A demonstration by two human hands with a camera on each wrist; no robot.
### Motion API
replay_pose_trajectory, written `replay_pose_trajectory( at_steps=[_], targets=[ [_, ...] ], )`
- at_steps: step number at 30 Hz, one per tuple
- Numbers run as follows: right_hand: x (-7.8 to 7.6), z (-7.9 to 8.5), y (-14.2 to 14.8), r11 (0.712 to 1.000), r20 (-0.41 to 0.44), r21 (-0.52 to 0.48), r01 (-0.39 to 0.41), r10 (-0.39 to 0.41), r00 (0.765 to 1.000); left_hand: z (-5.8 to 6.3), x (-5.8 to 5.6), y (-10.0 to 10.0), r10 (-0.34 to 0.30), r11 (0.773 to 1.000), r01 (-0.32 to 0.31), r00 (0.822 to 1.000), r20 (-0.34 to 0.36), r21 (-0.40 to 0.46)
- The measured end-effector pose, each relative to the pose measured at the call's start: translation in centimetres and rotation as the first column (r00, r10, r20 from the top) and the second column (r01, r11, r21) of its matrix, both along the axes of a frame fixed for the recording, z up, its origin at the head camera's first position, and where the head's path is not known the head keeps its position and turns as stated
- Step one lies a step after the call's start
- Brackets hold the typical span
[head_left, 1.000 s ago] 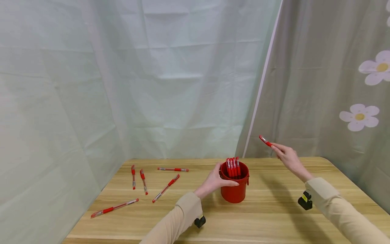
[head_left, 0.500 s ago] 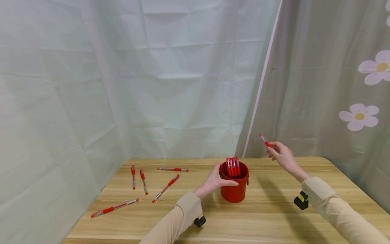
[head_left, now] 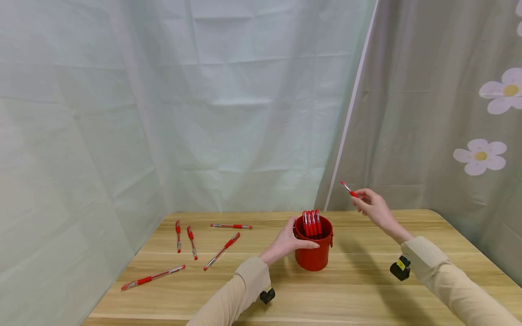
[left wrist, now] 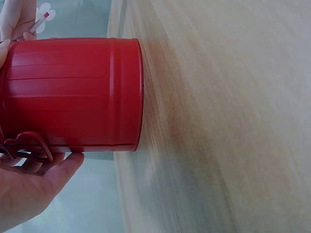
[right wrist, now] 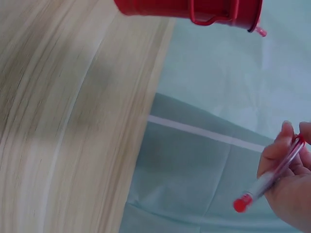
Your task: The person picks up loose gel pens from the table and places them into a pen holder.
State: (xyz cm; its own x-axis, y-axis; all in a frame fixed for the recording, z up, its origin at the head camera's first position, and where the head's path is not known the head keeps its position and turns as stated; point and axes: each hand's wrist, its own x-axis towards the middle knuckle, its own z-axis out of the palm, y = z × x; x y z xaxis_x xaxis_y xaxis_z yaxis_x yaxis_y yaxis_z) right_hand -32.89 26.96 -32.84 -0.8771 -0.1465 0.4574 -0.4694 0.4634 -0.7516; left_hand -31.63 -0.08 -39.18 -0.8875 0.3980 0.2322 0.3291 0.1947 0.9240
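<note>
A small red metal bucket (head_left: 312, 253) stands upright on the table, seen from the side in both wrist views. Several red-capped pens (head_left: 311, 224) lean together inside it. My left hand (head_left: 287, 242) grips the bucket near its rim, thumb across the front and fingers round the far side. To the right, above the table, my right hand (head_left: 377, 210) pinches a red gel pen (head_left: 348, 189) between thumb and fingers. That pen tilts up to the left in the head view, apart from the bucket; one end shows below the hand in the right wrist view.
Several more red pens lie scattered on the left of the wooden table (head_left: 261, 312), among them a nearby pen (head_left: 153, 277) and a far pen (head_left: 231, 226). Pale curtains (head_left: 244, 113) hang behind the table. A wire handle (right wrist: 214, 19) hangs on the bucket's side.
My right hand has moved slightly left toward the bucket with the pen, and its fingers have shifted their grip. My left hand and the bucket have stayed still.
</note>
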Motion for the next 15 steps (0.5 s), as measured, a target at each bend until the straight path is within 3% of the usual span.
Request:
replay_pose_trajectory(
  at_steps=[6,15],
  targets=[
    [0.0,0.4,-0.8,0.996,-0.004,-0.072,-0.06,0.06,0.998,0.0,0.1,-0.1,0.004,1.0,-0.004,1.0,0.003,-0.001],
    [0.4,1.5,-1.9,0.993,-0.017,-0.099,-0.067,0.066,0.998,0.0,0.0,0.0,0.014,1.0,-0.014,1.0,-0.004,-0.017]
  ],
)
